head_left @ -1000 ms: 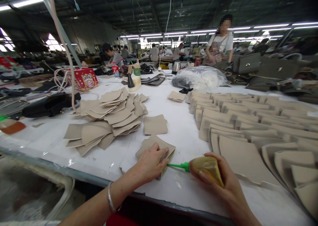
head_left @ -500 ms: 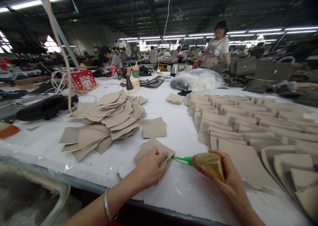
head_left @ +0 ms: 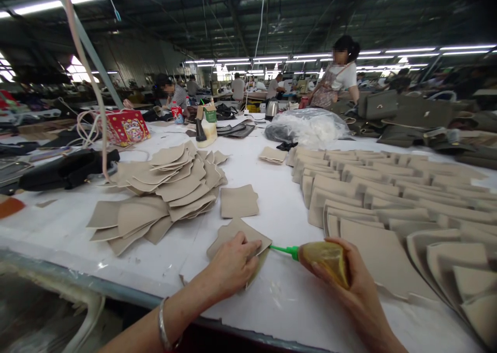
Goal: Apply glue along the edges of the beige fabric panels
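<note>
Nozzle [head_left: 291, 251] shifted, at corner of beige piece [head_left: 234, 227]

No lettering, number, brand or sign can be read. The glossy red box with a multicoloured printed figure [head_left: 130, 127] carries decorative print; any wording within it is too small to decipher. The red-and-white container [head_left: 177, 114] bears pale markings, illegible. The small green carton [head_left: 210, 115] shows a pale mark, likewise unreadable. The translucent amber squeeze bottle with a green nozzle [head_left: 324, 257] presents no legible marking.
</note>
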A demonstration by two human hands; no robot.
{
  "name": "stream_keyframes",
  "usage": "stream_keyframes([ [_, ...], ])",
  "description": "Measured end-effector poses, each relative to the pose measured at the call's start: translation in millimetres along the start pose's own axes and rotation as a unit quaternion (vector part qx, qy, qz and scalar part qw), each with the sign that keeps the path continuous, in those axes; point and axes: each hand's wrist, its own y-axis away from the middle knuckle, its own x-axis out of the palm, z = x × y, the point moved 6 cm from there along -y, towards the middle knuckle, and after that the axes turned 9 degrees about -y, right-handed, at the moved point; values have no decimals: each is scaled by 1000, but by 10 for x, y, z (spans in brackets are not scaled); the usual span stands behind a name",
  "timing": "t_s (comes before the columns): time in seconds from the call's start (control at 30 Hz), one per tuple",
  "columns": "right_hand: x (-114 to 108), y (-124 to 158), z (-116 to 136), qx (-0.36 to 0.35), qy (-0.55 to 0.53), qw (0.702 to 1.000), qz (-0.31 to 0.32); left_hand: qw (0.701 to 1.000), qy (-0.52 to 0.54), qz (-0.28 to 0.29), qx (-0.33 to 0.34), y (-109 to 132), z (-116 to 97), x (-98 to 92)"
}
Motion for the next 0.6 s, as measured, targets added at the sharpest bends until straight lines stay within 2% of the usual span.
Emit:
stream_keyframes([
  [0.17,61,79,-60,77,-117,990,22,1000,5,-5,-5,-22,-1,-7],
  [0.23,61,54,-151,122,-224,967,18,1000,23,-9,-9,-31,13,-17],
  [0.27,63,43,-206,152,-290,945,16,999,37,-11,-10,-33,30,-24],
  [0.33,81,38,-318,221,-416,882,18,997,68,-30,-28,-28,113,-46],
  [0.43,68,53,-473,296,-526,797,-8,986,50,-101,-127,15,397,-101],
  [0.5,50,44,-552,307,-573,760,-21,973,1,-121,-197,47,602,-111],
  [0.6,62,5,-617,304,-614,728,1,971,4,-90,-222,21,793,-88],
])
